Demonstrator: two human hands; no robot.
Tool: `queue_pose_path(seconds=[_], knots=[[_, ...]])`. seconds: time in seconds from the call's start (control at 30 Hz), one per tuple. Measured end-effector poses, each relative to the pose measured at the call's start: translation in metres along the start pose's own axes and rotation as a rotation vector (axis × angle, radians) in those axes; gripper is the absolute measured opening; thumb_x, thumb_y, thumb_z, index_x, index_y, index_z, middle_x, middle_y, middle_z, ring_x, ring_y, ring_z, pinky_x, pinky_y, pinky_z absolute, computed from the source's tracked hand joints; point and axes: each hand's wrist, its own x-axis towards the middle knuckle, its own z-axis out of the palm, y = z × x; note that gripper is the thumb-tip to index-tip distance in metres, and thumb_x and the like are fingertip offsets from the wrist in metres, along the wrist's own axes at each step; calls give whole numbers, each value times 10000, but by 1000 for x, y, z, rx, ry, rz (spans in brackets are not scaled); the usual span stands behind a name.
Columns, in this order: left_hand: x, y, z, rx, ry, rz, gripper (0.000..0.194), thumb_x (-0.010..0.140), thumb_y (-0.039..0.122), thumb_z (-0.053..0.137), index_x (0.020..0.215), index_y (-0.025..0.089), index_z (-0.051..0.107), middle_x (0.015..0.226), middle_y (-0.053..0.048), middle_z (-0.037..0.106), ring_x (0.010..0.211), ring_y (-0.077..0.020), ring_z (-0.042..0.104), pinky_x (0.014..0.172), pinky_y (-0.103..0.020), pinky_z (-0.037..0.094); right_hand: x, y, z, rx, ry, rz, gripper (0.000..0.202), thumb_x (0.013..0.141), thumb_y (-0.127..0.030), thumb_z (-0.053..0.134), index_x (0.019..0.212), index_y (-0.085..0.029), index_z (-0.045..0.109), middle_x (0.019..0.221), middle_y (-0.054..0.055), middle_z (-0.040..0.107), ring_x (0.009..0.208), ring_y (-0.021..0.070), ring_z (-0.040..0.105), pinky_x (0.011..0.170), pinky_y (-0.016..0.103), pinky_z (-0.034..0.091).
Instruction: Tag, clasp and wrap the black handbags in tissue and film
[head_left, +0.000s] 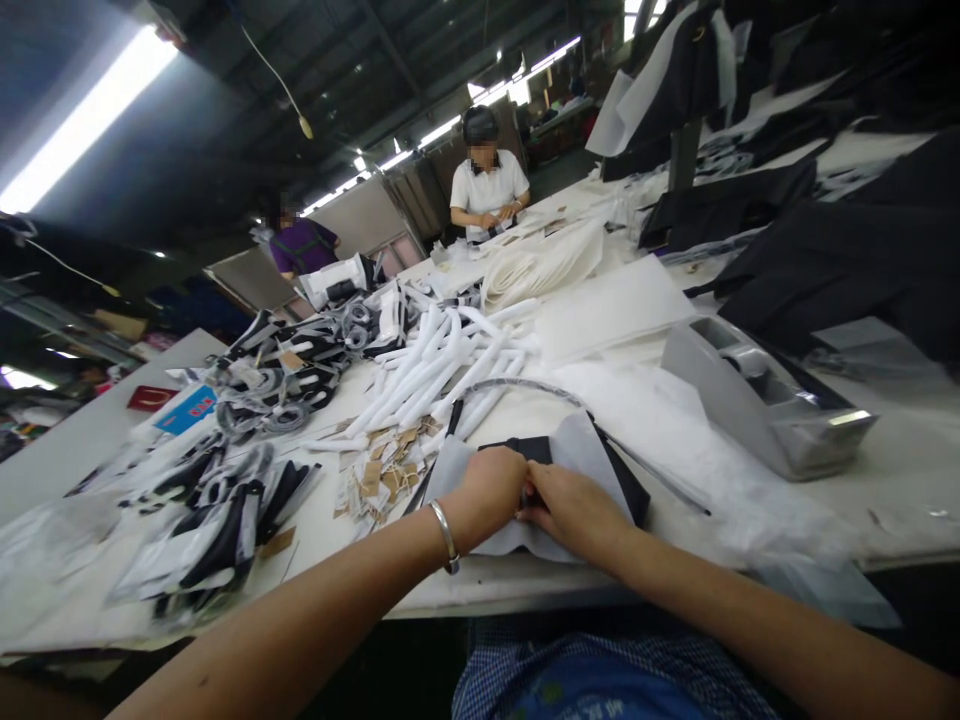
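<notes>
Near the table's front edge lies a black bag (634, 482) with white sheets (585, 452) on it and a thin dark handle (525, 382) arching behind. My left hand (491, 492), below a silver bangle, is closed over the middle of the bag. My right hand (574, 505) meets it there, fingers curled and pressed together. The fingertips of both hands touch a small dark part at the centre, too hidden to make out. Paper tags (386, 475) lie in a pile just left of the bag.
White rolled tubes (427, 370) lie behind the tags. Wrapped black straps (225, 525) cover the left side. A grey tape dispenser (765, 400) stands right, near black fabric (862, 260). White sheets (615, 310) lie behind. A person (487, 190) works across the table; another person (304, 245) is further left.
</notes>
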Motion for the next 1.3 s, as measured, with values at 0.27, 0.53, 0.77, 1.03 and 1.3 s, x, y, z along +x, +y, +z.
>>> queue_pose_path(seconds=[0.27, 0.53, 0.77, 1.03, 1.3], knots=[[-3, -2, -9, 18, -137, -70, 328, 950, 367, 631, 1212, 171, 605, 1222, -88, 625, 1050, -229, 640, 892, -443, 552, -3, 0, -1, 5, 13, -23, 182, 892, -284, 698, 977, -191, 565, 948, 71, 689, 856, 235, 641, 688, 301, 387], [-10, -24, -7, -43, -135, -60, 295, 956, 374, 620, 1164, 164, 626, 1169, -76, 647, 997, -213, 652, 865, -420, 560, -3, 1, 0, 39, 57, -33, 189, 894, -286, 703, 909, -210, 531, 877, 27, 659, 805, 207, 621, 666, 283, 364], [-16, -33, 7, -136, -34, -47, 270, 955, 371, 623, 1118, 156, 640, 1115, -66, 664, 956, -199, 660, 839, -401, 565, -4, 3, 3, 40, 74, -33, 183, 889, -275, 713, 909, -212, 543, 863, 20, 651, 786, 203, 612, 656, 284, 372], [-15, -44, 24, -284, 164, 2, 213, 938, 357, 644, 925, 145, 661, 882, -14, 677, 777, -151, 651, 744, -337, 552, -3, 9, 8, 49, 52, -124, 264, 917, -249, 690, 1171, -245, 617, 1031, 40, 688, 965, 232, 634, 826, 328, 475], [-19, -56, 32, -471, 323, 152, 48, 780, 124, 649, 786, 148, 690, 651, 18, 649, 596, -113, 578, 529, -199, 392, -4, 17, 15, 69, 95, -243, 259, 936, -262, 666, 1194, -245, 673, 1129, 49, 704, 1045, 238, 634, 905, 360, 509]])
